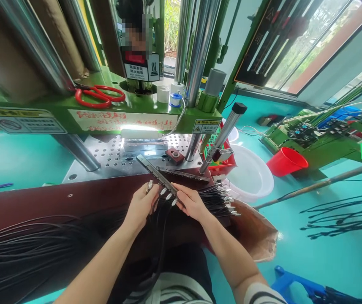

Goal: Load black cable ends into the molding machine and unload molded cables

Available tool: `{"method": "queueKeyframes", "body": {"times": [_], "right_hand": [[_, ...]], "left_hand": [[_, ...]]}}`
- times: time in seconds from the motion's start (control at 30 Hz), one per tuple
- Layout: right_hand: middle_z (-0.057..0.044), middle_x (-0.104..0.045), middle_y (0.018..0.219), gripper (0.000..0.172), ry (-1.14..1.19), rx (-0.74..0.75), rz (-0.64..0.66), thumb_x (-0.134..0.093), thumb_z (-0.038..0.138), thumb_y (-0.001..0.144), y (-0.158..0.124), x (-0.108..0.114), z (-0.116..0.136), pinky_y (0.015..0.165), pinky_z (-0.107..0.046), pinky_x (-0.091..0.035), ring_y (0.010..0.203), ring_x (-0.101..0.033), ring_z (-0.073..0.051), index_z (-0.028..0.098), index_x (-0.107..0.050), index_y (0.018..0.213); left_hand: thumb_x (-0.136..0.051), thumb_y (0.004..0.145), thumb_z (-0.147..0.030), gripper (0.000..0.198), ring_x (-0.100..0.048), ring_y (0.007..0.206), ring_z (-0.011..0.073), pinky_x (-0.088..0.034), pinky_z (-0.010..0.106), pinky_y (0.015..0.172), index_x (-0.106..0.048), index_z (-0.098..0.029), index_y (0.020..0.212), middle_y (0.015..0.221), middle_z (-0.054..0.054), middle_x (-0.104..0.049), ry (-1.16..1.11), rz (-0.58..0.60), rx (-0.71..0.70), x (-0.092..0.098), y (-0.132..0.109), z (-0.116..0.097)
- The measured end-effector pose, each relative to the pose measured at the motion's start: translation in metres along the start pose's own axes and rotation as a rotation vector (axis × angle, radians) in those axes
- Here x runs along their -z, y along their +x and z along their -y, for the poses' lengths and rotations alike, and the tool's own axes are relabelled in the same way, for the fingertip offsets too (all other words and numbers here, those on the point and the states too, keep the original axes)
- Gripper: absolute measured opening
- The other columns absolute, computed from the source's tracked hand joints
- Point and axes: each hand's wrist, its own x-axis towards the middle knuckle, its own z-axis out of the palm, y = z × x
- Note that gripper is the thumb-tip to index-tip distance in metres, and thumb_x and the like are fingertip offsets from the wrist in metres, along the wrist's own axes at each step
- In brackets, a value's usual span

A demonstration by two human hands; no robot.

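A narrow dark metal mould bar (157,174) is held slanted above the front edge of the brown bench. My right hand (189,201) is closed on its lower right end. Several silver connector plugs (168,196) sit along the bar's near side, with black cables hanging below. Close to the bar's left side, my left hand (141,204) pinches a cable connector (149,185) between thumb and fingers. Behind my right hand, a second mould bar (185,175) lies at the press. Bundled black cables with silver plugs (223,198) rest right of my right hand.
A green press (104,118) with steel columns stands in front, over a perforated metal plate (107,154). Red-handled scissors (100,97) lie on its ledge. Black cables (35,249) cover the bench at left. A white tub (250,173) and red bucket (287,161) stand right.
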Motion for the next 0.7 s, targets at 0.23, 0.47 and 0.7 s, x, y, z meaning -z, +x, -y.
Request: {"method": "queueKeyframes", "body": {"times": [0.23,0.47,0.7], "right_hand": [[0.004,-0.045,0.053,0.050,-0.022,-0.063,-0.008,-0.050,0.045,0.082,0.0001,0.0008,0.0017,0.029,-0.014,-0.024,0.038,-0.035,-0.004,0.017,-0.052,0.124],[0.004,-0.045,0.052,0.049,-0.037,-0.067,0.003,-0.050,0.044,0.083,0.0002,0.0014,0.0023,0.029,-0.014,-0.022,0.037,-0.034,-0.003,0.016,-0.053,0.123],[0.006,-0.042,0.048,0.049,-0.058,-0.031,0.037,-0.048,0.043,0.085,0.0001,0.0032,0.0023,0.029,-0.015,-0.022,0.034,-0.030,-0.003,0.014,-0.051,0.125]], "left_hand": [[-0.048,0.080,-0.045,0.033,-0.028,0.032,0.0043,-0.022,0.016,0.029,-0.032,-0.021,0.064,0.042,-0.011,-0.031,0.040,0.076,-0.058,0.0000,-0.0025,-0.0066],[-0.054,0.076,-0.043,0.032,-0.021,0.031,0.0028,-0.018,0.015,0.029,-0.035,-0.020,0.064,0.039,-0.011,-0.031,-0.023,0.097,0.002,0.0058,-0.0003,-0.0096],[-0.059,0.071,-0.042,0.029,-0.022,0.031,0.0018,-0.017,0.014,0.030,-0.041,-0.019,0.067,0.038,-0.011,-0.032,-0.067,0.033,0.053,0.0084,0.0019,-0.0077]]}}
